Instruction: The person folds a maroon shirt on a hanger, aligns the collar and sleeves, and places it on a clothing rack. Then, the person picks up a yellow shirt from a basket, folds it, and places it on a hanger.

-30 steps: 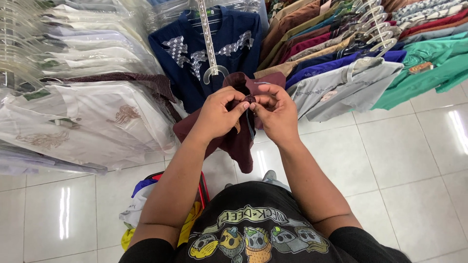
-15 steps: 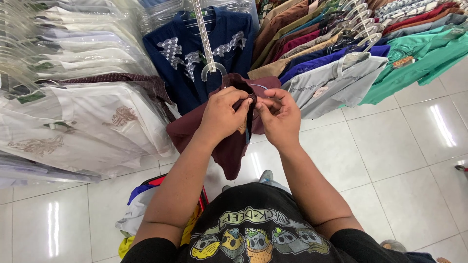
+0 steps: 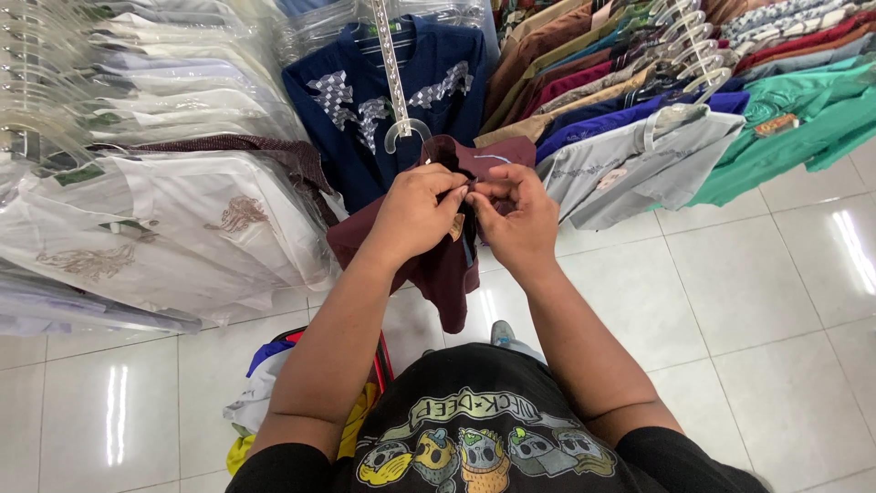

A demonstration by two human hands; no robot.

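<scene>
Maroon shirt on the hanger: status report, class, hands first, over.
Left hand and right hand both pinching maroon shirt at its front opening. Shirt hangs from clear hanger. Nothing blocking; navy shirt behind.

Glossy white tiled floor (image 3: pixel 766 301) throws back ceiling light — racks of hanging shirts (image 3: pixel 639 82) all around.

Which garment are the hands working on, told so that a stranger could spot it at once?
Start at the navy patterned shirt hanging at top centre between the white shirts and the coloured rack. Directly below it hangs the maroon shirt, pinched at its front by left hand and right hand. It alone is plain maroon.
</scene>
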